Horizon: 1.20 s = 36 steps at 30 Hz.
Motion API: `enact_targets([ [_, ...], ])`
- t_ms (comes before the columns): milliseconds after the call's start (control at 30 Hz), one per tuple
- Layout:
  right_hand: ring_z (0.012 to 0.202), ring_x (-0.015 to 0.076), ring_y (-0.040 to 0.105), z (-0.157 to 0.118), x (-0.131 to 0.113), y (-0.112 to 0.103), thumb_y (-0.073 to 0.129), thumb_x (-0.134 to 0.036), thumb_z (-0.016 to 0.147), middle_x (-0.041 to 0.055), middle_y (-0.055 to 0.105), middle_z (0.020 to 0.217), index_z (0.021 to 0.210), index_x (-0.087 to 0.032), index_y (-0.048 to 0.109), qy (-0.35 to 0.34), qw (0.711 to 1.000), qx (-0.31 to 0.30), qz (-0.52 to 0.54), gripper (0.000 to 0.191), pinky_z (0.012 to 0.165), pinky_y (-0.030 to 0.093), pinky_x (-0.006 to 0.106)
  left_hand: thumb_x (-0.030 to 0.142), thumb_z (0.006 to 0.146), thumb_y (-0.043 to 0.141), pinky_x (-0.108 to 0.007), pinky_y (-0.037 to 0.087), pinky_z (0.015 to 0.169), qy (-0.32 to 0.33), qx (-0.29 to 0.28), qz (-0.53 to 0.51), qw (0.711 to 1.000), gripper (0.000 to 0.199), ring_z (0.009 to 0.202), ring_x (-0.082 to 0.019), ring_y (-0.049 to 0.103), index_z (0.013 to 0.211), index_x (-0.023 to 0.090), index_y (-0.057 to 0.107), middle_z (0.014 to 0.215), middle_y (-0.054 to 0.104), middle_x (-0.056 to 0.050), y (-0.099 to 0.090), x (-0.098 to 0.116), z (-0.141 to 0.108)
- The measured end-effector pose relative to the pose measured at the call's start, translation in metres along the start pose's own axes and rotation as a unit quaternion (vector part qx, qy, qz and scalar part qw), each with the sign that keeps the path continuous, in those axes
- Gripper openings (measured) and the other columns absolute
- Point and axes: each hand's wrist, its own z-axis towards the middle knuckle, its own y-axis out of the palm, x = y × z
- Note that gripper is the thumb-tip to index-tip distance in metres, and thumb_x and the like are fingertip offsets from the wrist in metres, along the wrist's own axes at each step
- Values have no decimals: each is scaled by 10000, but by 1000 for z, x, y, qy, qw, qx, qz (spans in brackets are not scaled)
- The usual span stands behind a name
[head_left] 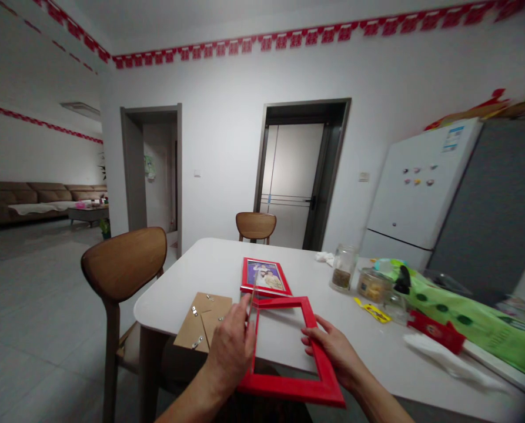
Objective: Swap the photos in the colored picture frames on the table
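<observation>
An empty red picture frame (288,388) is tilted over the near edge of the table. My right hand (335,346) grips its right side, thumb on top and fingers curled around the inner edge. At the frame's left side, my left hand (232,336) is closed on a thin clear pane (253,296), seen almost edge-on. My left fingertips are partly hidden. Just beyond lies a second red frame (244,275) with a photo in it. Left of my left hand, a brown backing board (191,329) with metal clips rests on the table.
The white table (178,288) has a rounded left corner. On its right are a glass jar (344,270), a food container (374,285), a yellow packet (374,311), a green bag (465,320) and white tissue (447,358). Wooden chairs (127,264) stand left and behind.
</observation>
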Motion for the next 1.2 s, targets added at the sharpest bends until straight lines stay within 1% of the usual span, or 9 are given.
enact_targets([
  [100,490,139,576,11,9,-19,592,-185,596,-32,580,541,1262,-137,238,1,998,27,-53,756,428,456,224,229,746,429,-279,396,670,-104,36,-17,994,453,694,-198,531,1188,136,409,749,564,-47,-12,-29,-4],
  [233,492,153,573,28,21,-39,479,-240,660,-5,591,556,1214,-91,352,-37,975,51,-212,587,467,447,250,250,723,447,-238,366,531,-197,29,-50,979,412,548,-161,498,1114,121,457,607,498,20,-9,-59,-21],
  [333,601,177,595,38,26,-46,419,-269,689,65,638,695,1121,-74,479,-90,913,73,-392,477,555,441,262,211,711,445,-219,350,525,-214,-2,-40,976,383,544,-148,498,1085,131,471,586,492,36,-2,-69,-32],
  [433,754,205,597,42,27,-47,398,-283,702,110,642,835,1096,-68,511,-112,851,88,-506,463,665,427,269,177,706,444,-211,341,549,-215,-42,1,976,388,581,-148,517,1091,142,471,597,516,31,1,-71,-36],
  [567,840,217,586,40,26,-43,384,-278,708,117,642,895,1099,-78,516,-119,811,89,-565,459,717,411,271,234,730,451,-234,354,590,-191,-96,64,975,337,653,-183,541,1047,134,507,665,575,-22,-2,-69,-34],
  [800,905,232,569,38,29,-43,387,-286,710,132,617,997,1065,-91,544,-139,795,81,-585,435,780,392,283,219,732,427,-299,374,797,-99,-97,159,977,341,946,-225,488,1059,160,503,1018,536,-101,-1,-51,-39],
  [967,936,231,554,37,32,-43,361,-279,719,137,597,1036,1059,-88,552,-155,791,58,-589,435,803,381,280,141,636,483,-344,264,967,35,-164,145,975,529,1130,-230,351,1163,164,434,1235,406,-97,16,-37,-46],
  [1067,955,226,543,37,34,-44,362,-282,721,138,584,1061,1077,-87,541,-164,789,55,-589,443,825,369,275,109,604,495,-395,235,985,57,-208,174,961,578,1170,-256,306,1176,139,422,1276,364,-115,30,-40,-47],
  [1200,971,230,532,37,37,-44,361,-285,722,148,578,1065,1087,-71,532,-171,789,56,-587,456,839,361,278,129,722,448,-391,265,971,50,-206,208,955,463,1168,-242,330,1182,173,422,1277,383,-96,44,-49,-44],
])
